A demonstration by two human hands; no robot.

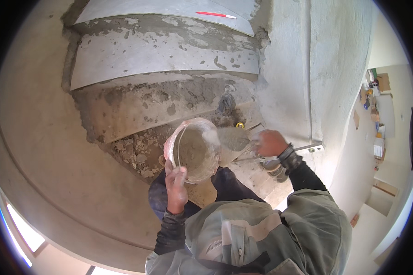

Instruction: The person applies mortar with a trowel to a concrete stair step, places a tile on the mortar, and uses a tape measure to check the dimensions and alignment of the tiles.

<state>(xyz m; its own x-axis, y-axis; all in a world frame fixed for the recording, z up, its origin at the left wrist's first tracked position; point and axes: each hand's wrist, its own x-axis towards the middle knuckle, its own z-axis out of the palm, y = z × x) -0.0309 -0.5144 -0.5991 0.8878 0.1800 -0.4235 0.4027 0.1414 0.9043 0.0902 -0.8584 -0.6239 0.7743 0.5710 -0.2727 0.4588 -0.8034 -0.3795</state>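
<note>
My left hand grips the rim of a round, mortar-smeared bucket, which tilts so that its inside shows. Grey mortar coats the bucket's bottom and walls. To its right, my right hand is closed on a trowel, whose handle is hidden by my fingers. A mound of wet mortar lies on the trowel's blade beside the bucket's right rim. Just beyond sits a small yellow tape measure. A spirit level lies under my right wrist.
Ahead, a curved stair rises with pale slabs set in mortar. A red and white pencil lies on the upper tread. Broken rubble covers the corner left of the bucket. Walls flank the stair; boxes stand far right.
</note>
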